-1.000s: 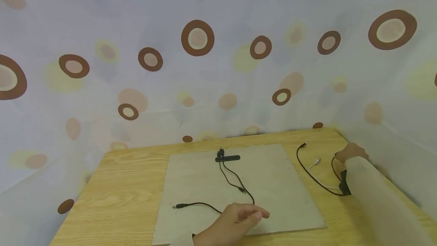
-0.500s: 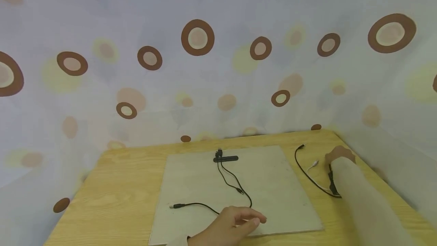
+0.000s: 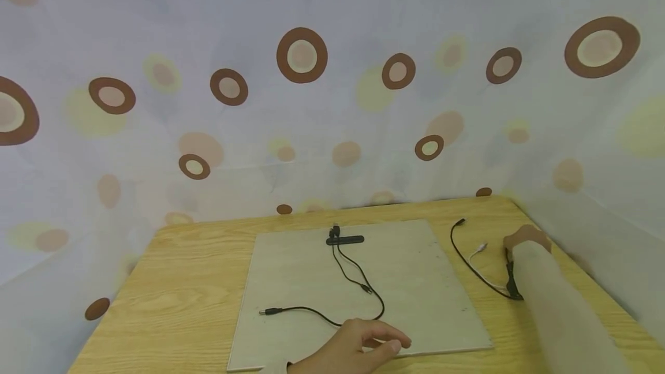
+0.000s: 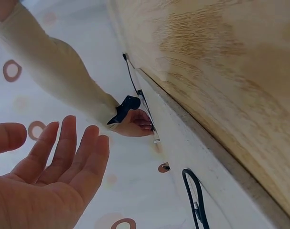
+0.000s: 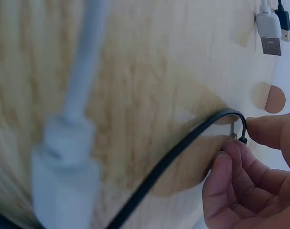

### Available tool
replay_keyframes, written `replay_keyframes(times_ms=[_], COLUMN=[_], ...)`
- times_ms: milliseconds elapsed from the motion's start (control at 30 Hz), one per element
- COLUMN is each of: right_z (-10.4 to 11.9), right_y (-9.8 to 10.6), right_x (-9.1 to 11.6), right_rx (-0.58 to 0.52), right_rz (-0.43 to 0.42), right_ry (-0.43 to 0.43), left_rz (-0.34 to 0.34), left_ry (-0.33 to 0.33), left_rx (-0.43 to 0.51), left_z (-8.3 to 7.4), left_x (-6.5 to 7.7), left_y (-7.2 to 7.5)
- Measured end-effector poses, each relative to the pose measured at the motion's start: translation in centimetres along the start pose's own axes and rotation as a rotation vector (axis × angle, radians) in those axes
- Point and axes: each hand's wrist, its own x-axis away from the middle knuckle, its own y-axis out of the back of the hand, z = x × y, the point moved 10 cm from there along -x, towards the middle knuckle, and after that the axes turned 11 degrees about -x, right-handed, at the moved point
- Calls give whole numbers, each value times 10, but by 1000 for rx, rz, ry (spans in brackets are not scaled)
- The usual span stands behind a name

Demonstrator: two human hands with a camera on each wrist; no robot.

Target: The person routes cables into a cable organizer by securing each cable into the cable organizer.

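Observation:
My right hand (image 3: 527, 236) is at the right side of the table. In the right wrist view, its thumb and fingertips pinch a thin black cable (image 5: 168, 162) near one end, where the cable bends over in a loop. Part of that grip is hidden by the fingers. A blurred white cable connector (image 5: 66, 176) is close to that camera. My left hand (image 3: 350, 345) hovers at the front edge of the pale board (image 3: 415, 281), its fingers loosely bent and holding nothing. Behind it on the board lies a black cable (image 3: 358, 267) with a barrel plug (image 3: 271, 311).
A black strip (image 3: 353, 239) lies at the board's back, with the cable's plug ends over it. Between board and right hand lie another black cable (image 3: 470, 267) and a white plug (image 3: 482, 246). Patterned cloth (image 3: 332, 103) hangs behind the wooden table (image 3: 176, 281).
My right hand has shifted slightly left, and the black piece beside its wrist has moved left too. My left hand stays nearly in place. The cables on the board look the same.

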Motion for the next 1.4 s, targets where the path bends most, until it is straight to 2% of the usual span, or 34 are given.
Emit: replay_keyframes(times_ms=[100,267,467,600,867,1033,1167,1267,1400], right_z=[0,-1,-12,-12,2,2,12,25,38], right_y=[2,3,0,3,15,22,25,32,50], right_x=[-2,-5,-11,-8,1,3,14,24,38], right_rx=[-10,-24,38,61,65,84,90,93,109], right_rz=[-4,3,24,49,119,147,184,187,199], right_ry=[3,2,18,48,116,150,221,294,381], left_rz=[1,17,11,0,7,17,45,39,40], left_ry=[8,41,51,15,-1,-41,68,109,38], left_rx=[7,71,138,110,95,54,151,197,148], left_z=[0,3,6,4,1,-1,12,19,15], left_x=[0,1,3,3,1,-1,4,7,5], left_y=[1,-1,-2,-1,-1,-2,-8,-8,-4])
